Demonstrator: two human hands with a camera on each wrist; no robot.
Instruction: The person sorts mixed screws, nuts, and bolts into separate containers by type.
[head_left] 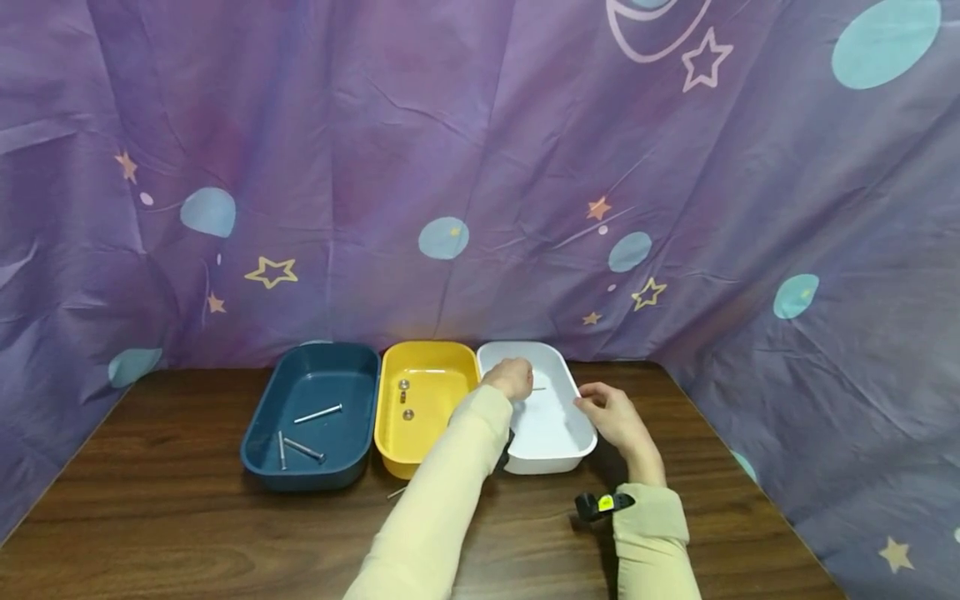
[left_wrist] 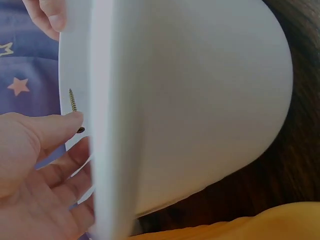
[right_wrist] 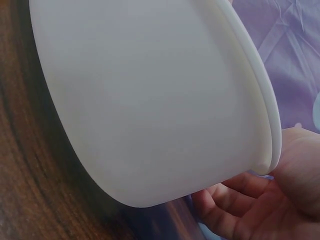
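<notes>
Pinching a small screw (left_wrist: 73,101) between thumb and finger, your left grip (head_left: 510,379) reaches into the white tray (head_left: 555,429). Your right grip (head_left: 611,414) is clamped on that tray's right rim. Left of it on the worktop (head_left: 187,533) stand the yellow tray (head_left: 446,396), holding small metal pieces (head_left: 408,414), and the blue tray (head_left: 348,442), holding three bolts (head_left: 318,414).
</notes>
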